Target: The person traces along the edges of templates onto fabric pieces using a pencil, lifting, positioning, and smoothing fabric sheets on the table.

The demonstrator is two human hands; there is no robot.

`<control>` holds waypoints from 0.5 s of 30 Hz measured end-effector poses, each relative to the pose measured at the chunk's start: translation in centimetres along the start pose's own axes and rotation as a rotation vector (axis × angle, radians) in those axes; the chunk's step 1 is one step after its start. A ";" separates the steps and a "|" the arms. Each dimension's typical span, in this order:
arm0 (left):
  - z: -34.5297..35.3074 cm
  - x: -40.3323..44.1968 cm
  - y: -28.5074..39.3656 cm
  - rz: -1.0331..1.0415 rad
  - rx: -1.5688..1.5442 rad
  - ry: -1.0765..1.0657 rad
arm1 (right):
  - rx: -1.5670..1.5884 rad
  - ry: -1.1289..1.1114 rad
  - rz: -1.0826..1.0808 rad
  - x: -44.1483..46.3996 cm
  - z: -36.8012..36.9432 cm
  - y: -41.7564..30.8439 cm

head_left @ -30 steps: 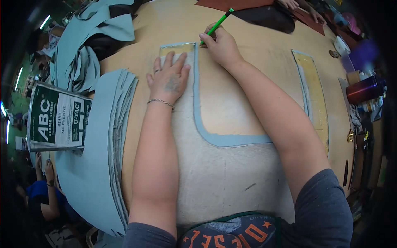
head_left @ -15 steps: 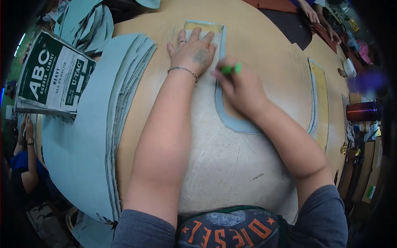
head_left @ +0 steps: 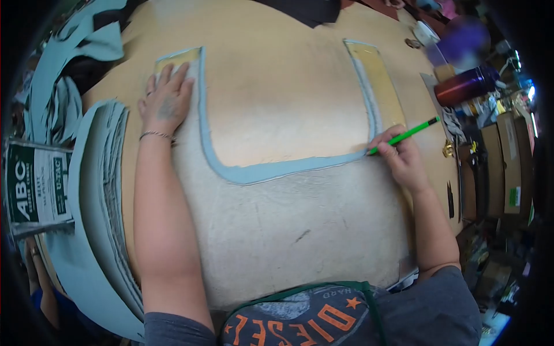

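A large U-shaped template [head_left: 265,230], greyish white with yellowed arm ends, lies flat on the table. Light blue material [head_left: 277,169] shows as a strip along its inner edge. My left hand [head_left: 167,101] is laid flat with fingers stretched out on the template's left arm, just below the yellow end. In my right hand [head_left: 401,158] is a green pencil [head_left: 412,134], slanted up to the right. Its tip is at the blue strip near the inner right corner of the U.
A stack of light blue sheets [head_left: 92,190] lies left, beside an ABC rubber cement can [head_left: 37,187]. Dark material [head_left: 306,10] lies at the far edge. A purple-red tumbler [head_left: 467,86], cardboard boxes [head_left: 516,167] and a dark pointed tool [head_left: 450,199] are at the right.
My right hand with the pencil has gone from the U's left inner edge to its right inner corner. My left hand stays on the left arm. The view has shifted.
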State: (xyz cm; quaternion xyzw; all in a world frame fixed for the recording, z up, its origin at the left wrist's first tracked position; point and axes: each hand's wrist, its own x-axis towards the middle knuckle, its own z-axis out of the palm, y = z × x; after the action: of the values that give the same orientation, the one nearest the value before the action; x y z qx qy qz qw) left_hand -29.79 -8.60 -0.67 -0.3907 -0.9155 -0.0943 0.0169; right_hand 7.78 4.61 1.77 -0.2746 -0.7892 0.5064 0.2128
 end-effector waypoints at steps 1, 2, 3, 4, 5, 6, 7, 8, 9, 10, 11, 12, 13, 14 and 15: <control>0.0 -0.1 0.1 -0.003 0.002 0.004 | -0.005 -0.005 0.003 0.4 -1.4 0.5; -0.1 -0.1 0.2 -0.006 0.007 0.010 | -0.008 -0.010 0.004 0.9 -2.5 1.0; -0.1 -0.1 0.3 -0.010 0.013 0.017 | -0.022 -0.005 0.020 1.9 -3.2 1.4; 0.0 -0.2 0.3 -0.005 0.009 0.023 | -0.035 -0.002 0.035 3.0 -3.8 1.8; 0.0 -0.3 0.3 -0.001 0.005 0.030 | -0.048 0.000 0.047 4.4 -4.3 2.1; 0.1 -0.3 0.3 0.000 0.002 0.040 | -0.035 0.015 0.051 5.8 -4.6 2.4; 0.0 -0.3 0.3 0.002 0.006 0.042 | -0.021 0.028 0.055 7.5 -4.8 2.6; 0.0 -0.3 0.4 0.003 0.011 0.042 | -0.031 0.024 0.005 9.2 -5.0 3.0; 0.0 -0.3 0.3 0.002 0.016 0.043 | -0.039 0.019 -0.044 11.0 -5.1 3.3; 0.2 -0.3 0.2 0.008 0.014 0.047 | -0.105 0.038 -0.084 13.1 -5.3 3.8; 0.3 -0.2 0.0 0.017 0.012 0.049 | -0.169 0.060 -0.121 15.2 -5.3 4.2; 0.4 -0.1 -0.2 0.027 0.012 0.052 | -0.210 0.102 -0.151 17.3 -5.3 4.5; 0.6 0.0 -0.4 0.038 0.002 0.056 | -0.250 0.144 -0.179 19.2 -5.3 4.9; 0.8 0.0 -0.7 0.050 -0.007 0.059 | -0.235 0.192 -0.194 21.2 -5.2 6.0; 0.8 0.1 -0.9 0.062 -0.016 0.061 | -0.220 0.239 -0.209 23.2 -5.0 7.4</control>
State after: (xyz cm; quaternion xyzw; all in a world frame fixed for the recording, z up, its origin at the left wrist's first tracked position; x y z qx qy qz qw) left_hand -30.46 -8.94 -1.62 -0.4159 -0.9013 -0.1127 0.0446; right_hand -5.09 25.58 -1.69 -0.2711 -0.8332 0.3558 0.3253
